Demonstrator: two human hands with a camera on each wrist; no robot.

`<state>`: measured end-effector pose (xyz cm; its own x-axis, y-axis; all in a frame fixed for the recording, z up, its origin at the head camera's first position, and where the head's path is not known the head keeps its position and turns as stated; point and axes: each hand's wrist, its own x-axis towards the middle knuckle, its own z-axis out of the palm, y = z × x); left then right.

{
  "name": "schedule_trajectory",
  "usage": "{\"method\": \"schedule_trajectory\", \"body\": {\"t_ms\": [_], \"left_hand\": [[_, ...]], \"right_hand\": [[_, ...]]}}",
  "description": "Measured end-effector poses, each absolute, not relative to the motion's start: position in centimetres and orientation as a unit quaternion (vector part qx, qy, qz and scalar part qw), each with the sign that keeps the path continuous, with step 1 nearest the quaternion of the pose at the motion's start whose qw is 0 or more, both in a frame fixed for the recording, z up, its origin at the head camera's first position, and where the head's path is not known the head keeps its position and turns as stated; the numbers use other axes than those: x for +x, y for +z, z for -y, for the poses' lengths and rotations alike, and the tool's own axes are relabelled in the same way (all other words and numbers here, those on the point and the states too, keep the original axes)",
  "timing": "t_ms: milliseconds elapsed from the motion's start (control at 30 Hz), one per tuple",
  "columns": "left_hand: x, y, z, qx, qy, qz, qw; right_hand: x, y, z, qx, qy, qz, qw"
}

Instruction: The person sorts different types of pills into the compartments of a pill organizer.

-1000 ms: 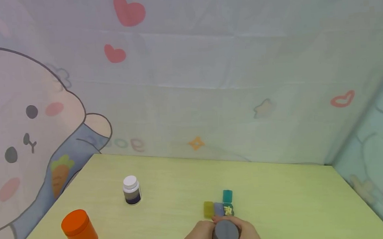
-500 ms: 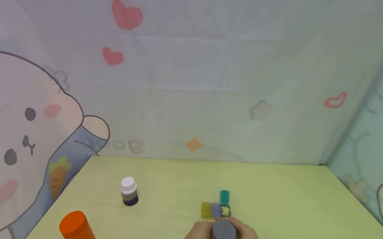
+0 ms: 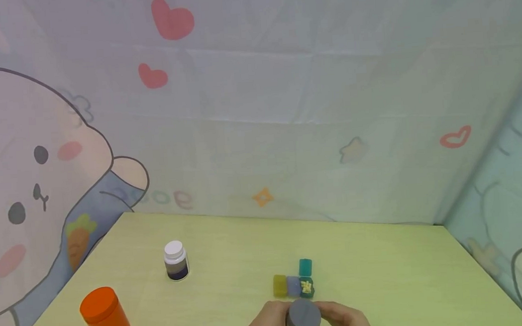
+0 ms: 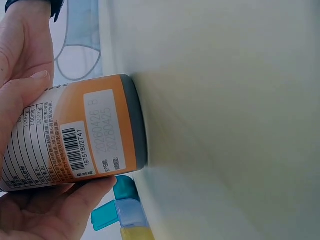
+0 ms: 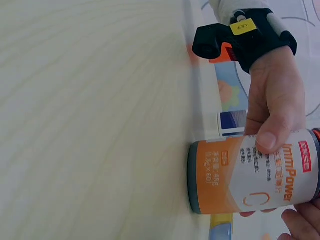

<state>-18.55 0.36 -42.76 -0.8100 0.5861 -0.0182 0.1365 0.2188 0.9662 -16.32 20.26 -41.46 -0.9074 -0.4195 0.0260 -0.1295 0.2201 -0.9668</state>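
Note:
A vitamin bottle (image 5: pixel 235 172) with an orange-and-white label and a dark grey lower end stands upright against the tabletop at the front. Its round grey top (image 3: pixel 304 317) faces the head camera. My left hand (image 3: pixel 268 324) wraps round its side; in the left wrist view its fingers (image 4: pixel 80 205) curl along the far side and a thumb lies across the label. My right hand (image 3: pixel 344 320) is at the bottle's right side, with bent fingers and thumb at the edge of the top. Small blocks in yellow (image 3: pixel 279 286), lilac (image 3: pixel 293 286), patterned green (image 3: pixel 307 287) and teal (image 3: pixel 305 267) lie just behind.
An orange jar (image 3: pixel 105 318) stands at the table's left front. A white bottle (image 3: pixel 176 261) with a dark label is farther back on the left. A printed cloth (image 3: pixel 257 93) with hearts and a rabbit hangs behind the pale table (image 3: pixel 393 264).
My right hand has loosened and drawn to the right, its fingertips moving from the bottle's far side to its right edge. The left hand keeps its hold; the view shifted slightly.

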Motion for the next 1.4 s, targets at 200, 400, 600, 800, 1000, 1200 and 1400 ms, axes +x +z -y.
{"method": "schedule_trajectory", "body": {"t_ms": [200, 400, 600, 800, 1000, 1200, 1400], "left_hand": [[-18.8, -43.0, -0.3, 0.254, 0.569, -0.758, 0.192], [-19.0, -43.2, -0.4, 0.259, 0.561, -0.762, 0.195], [-19.0, -42.9, -0.4, 0.262, 0.556, -0.764, 0.195], [-18.8, -42.7, -0.2, 0.28, 0.556, -0.766, 0.162], [-18.7, -42.9, -0.3, 0.272, 0.555, -0.773, 0.144], [-18.7, -42.8, -0.1, 0.271, 0.555, -0.773, 0.143], [-18.9, -43.1, -0.1, 0.297, 0.566, -0.748, 0.177]], "right_hand": [[-17.8, -41.4, -20.8, -0.238, -0.62, -0.732, 0.153], [-18.7, -41.2, -21.0, -0.276, -0.635, -0.681, 0.239], [-18.2, -41.0, -20.6, -0.242, -0.635, -0.699, 0.223], [-17.6, -41.2, -19.7, -0.188, -0.64, -0.725, 0.173], [-17.4, -41.3, -19.4, -0.181, -0.638, -0.731, 0.158], [-17.5, -41.1, -19.4, -0.191, -0.612, -0.753, 0.148], [-17.6, -41.6, -19.4, -0.176, -0.643, -0.725, 0.171]]}}
